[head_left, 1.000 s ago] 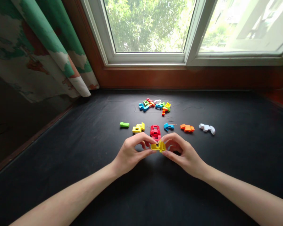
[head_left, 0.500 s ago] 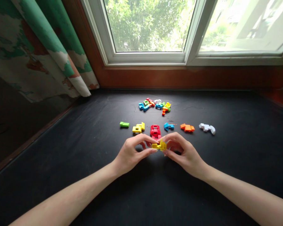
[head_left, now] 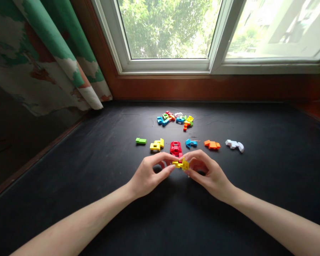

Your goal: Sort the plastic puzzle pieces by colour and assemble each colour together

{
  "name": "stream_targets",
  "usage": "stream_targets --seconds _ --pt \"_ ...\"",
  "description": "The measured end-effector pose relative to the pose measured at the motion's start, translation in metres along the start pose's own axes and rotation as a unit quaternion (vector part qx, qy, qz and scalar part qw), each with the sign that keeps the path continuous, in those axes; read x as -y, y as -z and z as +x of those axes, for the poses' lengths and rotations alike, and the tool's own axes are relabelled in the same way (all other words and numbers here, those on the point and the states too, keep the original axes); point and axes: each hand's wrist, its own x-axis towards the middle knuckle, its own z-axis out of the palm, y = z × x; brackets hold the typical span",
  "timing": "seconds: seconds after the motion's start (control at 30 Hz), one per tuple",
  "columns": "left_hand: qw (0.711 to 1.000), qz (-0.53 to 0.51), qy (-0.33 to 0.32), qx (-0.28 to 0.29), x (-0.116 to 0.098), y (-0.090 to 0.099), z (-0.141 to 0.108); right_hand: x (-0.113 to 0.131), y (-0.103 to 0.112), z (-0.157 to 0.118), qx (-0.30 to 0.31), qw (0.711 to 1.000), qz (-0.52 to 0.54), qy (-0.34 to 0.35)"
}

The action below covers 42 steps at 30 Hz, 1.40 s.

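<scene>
Between my fingertips is a yellow plastic puzzle piece (head_left: 185, 164), low over the dark tabletop. My left hand (head_left: 152, 174) pinches its left end between thumb and fingers. On its right end, my right hand (head_left: 206, 171) has a similar pinch. Just beyond my fingertips lie red plastic pieces (head_left: 175, 147), partly covered by my fingers. Whether the yellow piece touches the red ones I cannot tell.
Across the black table (head_left: 154, 227) runs a row: a green piece (head_left: 141, 141), yellow pieces (head_left: 156, 145), a blue piece (head_left: 191, 143), orange pieces (head_left: 212, 144) and white pieces (head_left: 234, 145). Behind is a mixed pile (head_left: 179, 120). A curtain (head_left: 77, 76) hangs left of the window (head_left: 170, 65).
My left thumb has slid slightly left along the yellow piece, which has tilted a little. My right hand and the pieces on the table have stayed in place.
</scene>
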Motion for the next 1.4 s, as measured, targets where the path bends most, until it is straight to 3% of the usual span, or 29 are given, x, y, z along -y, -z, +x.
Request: stream_targets --seconds 0.27,0.53,1.0,1.4 --pt "1.000 0.007 0.006 0.002 -0.0002 0.0004 0.0004 0.0017 -0.0006 -0.0010 0.005 1.000 -0.010 0.013" --pt "1.000 0.001 0.007 -0.027 0.0031 -0.0005 -0.0002 0.0028 -0.0010 0.0024 0.020 0.999 0.016 -0.025" --pt "0.998 0.016 -0.050 -0.032 0.0051 -0.0021 -0.0007 0.0044 0.0003 0.0037 0.053 0.996 0.063 -0.043" --pt "0.994 0.057 -0.087 -0.026 0.0050 -0.0014 -0.0008 0.0001 0.0011 0.0008 0.054 0.996 0.039 -0.054"
